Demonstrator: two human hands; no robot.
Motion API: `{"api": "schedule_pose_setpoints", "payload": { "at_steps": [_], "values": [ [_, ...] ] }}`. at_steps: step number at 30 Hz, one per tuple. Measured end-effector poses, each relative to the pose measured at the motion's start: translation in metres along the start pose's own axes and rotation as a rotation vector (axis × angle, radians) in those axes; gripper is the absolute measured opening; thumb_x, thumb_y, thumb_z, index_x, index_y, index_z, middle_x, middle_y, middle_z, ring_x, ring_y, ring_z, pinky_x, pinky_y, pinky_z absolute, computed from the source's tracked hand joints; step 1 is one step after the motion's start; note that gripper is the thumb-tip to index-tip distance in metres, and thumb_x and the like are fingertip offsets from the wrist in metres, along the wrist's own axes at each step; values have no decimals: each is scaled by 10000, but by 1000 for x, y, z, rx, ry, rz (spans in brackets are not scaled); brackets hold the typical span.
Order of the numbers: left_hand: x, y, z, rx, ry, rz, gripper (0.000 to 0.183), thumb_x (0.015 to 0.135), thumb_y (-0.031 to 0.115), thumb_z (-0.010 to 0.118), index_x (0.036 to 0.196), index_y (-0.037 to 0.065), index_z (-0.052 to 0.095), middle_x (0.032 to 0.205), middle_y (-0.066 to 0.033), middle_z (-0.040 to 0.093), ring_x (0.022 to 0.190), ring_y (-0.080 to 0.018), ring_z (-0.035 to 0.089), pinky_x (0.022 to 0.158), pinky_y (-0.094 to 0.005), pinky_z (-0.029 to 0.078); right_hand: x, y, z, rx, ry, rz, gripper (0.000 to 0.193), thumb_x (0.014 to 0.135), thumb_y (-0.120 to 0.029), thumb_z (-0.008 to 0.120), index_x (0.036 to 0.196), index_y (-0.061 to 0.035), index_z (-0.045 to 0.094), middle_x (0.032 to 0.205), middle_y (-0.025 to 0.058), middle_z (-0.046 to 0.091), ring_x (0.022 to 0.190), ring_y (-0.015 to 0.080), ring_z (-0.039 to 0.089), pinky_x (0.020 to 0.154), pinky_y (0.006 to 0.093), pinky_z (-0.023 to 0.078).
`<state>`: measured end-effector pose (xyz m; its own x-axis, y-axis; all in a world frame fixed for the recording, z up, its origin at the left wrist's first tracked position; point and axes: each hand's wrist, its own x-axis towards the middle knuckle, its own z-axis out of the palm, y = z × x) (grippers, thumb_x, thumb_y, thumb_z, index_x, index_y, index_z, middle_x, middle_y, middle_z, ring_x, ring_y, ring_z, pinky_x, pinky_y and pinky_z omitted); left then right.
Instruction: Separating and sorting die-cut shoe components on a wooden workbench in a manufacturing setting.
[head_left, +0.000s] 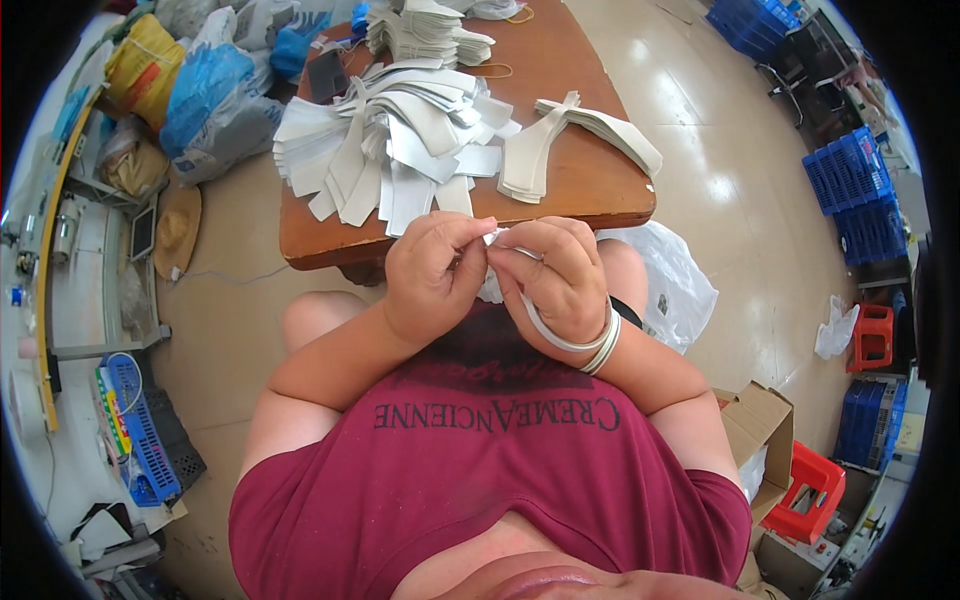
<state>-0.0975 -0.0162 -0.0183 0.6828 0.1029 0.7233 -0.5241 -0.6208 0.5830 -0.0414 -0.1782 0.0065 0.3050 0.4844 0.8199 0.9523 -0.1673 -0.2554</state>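
Close together in front of my chest, just off the near edge of the wooden table (465,226), both hands are closed in a pinch. Thumb and fingers of my left hand (432,275) grip a small white piece (490,238), and my right hand (556,270) pinches it from the other side. Most of that piece is hidden by the fingers. A thin white band (540,322) runs under my right palm and loops with others around the right wrist. Beyond my hands lies a fanned heap of white, curved flat pieces (415,135). Right of it sits a smaller crossed stack of similar pieces (535,160).
More white pieces (420,30) are piled at the table's far end, near a dark flat object (326,76). Plastic bags (215,100) crowd the left. A clear bag (672,285) hangs right of my knee. Blue crates (850,180), red stools (806,492) and a cardboard box (758,430) stand rightward.
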Motion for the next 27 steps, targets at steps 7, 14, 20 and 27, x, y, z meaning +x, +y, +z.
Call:
{"api": "schedule_pose_setpoints", "payload": {
  "at_steps": [7, 14, 20, 27],
  "values": [
    [-1, 2, -3, -82, -62, -86, 201, 881, -35, 621, 1078, -5, 648, 929, -104, 679, 779, -186, 660, 668, -281, 535, 5, 6, -4, 1, -64, -31, 255, 659, 0, 712, 911, -28, 681, 1091, 72, 649, 931, 241, 622, 799, 361, 467],
    [4, 5, -2, -905, 19, -931, 192, 989, 104, 541, 1128, -16, 597, 999, -36, 641, 866, -88, 599, 747, -249, 509, 11, 8, -9, -22, -218, -12, 168, 701, -43, 672, 863, -58, 629, 1181, 84, 655, 1082, 266, 610, 912, 384, 437],
    [0, -30, -1, -894, 98, -916, 142, 1010, 170, 508, 1060, 50, 565, 966, -32, 642, 847, -95, 598, 768, -254, 491, 2, 15, -12, 155, -183, -301, 123, 769, -74, 647, 855, -53, 561, 1071, 115, 692, 1069, 284, 652, 964, 446, 481],
    [16, -30, -13, -982, 127, -1048, 209, 1014, 186, 488, 1113, 13, 550, 990, -69, 636, 854, -138, 614, 777, -298, 505, 2, 16, -13, 286, -249, -330, 155, 777, -74, 646, 889, -36, 547, 828, 83, 627, 865, 272, 662, 931, 439, 504]
  ]
}}
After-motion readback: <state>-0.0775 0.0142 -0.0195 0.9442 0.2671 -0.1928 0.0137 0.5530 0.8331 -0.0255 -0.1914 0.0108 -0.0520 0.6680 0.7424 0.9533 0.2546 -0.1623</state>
